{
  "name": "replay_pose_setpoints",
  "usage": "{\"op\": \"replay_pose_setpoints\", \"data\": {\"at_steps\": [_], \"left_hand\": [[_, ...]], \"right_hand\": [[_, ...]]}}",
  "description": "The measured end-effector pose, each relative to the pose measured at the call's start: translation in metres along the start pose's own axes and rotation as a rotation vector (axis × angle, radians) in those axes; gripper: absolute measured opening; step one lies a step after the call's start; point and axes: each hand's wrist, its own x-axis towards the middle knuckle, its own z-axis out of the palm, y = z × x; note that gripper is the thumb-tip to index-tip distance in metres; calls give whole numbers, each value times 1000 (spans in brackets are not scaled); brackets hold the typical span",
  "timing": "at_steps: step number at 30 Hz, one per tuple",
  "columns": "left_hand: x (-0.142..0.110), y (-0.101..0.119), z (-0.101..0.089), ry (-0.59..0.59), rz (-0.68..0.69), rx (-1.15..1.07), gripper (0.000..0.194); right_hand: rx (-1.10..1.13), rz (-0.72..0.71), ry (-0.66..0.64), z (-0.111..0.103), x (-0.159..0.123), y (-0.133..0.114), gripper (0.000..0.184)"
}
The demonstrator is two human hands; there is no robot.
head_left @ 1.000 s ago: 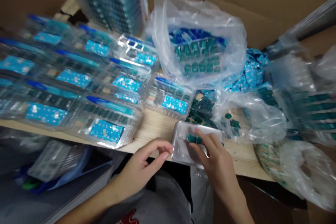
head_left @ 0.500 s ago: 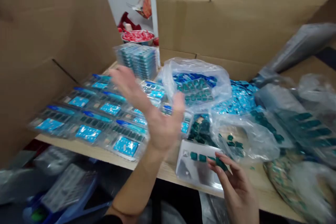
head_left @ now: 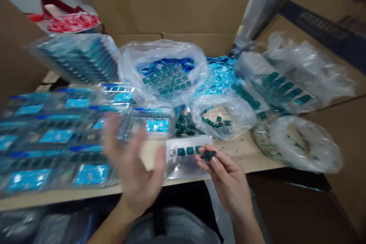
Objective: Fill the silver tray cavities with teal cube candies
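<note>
My right hand (head_left: 230,183) pinches a few small dark green pieces (head_left: 207,155) between thumb and fingers, over the right end of a clear plastic tray (head_left: 185,169). In that tray, several green square pieces (head_left: 190,151) sit in a row along the upper part. My left hand (head_left: 134,167), blurred by motion, is held up with fingers spread and nothing in it, left of the tray. Just behind the tray lies a heap of loose green pieces (head_left: 184,125), beside an open plastic bag (head_left: 243,116) with more of them inside.
Filled clear packs with blue cards (head_left: 91,175) cover the left of the table. Stacked trays (head_left: 77,59) stand behind them. A large bag (head_left: 131,61) holds blue items and a green-filled tray. Blue packets (head_left: 220,72) lie behind; another bag (head_left: 309,148) sits right. Cardboard walls surround the table.
The view has swung right. My left hand has lowered from over the packs toward the tray, staying open. My right hand still holds green pieces at the tray.
</note>
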Motion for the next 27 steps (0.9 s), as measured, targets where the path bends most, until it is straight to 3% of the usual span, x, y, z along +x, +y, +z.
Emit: {"op": "replay_pose_setpoints", "data": {"at_steps": [2, 5, 11, 14, 20, 22, 27], "left_hand": [[-14, 3, 10, -134, 157, 94, 52], [-25, 1, 20, -176, 218, 128, 21], [-43, -11, 10, -172, 316, 206, 21], [-48, -16, 7, -190, 193, 110, 11], [-51, -7, 2, -336, -267, -380, 8], [-53, -6, 1, -318, -289, -436, 8], [-59, -8, -1, -240, -111, -306, 13]], "right_hand": [[-9, -17, -44, 0, 1, 2, 18], [-23, -47, -100, 3, 5, 9, 15], [-132, -32, -46, 9, -2, 18, 7], [-291, -27, -46, 11, -7, 16, 10], [-555, -128, -95, 12, -15, 12, 28], [-592, -168, -123, 12, -13, 11, 34], [-492, -112, -159, 18, -12, 9, 32]]}}
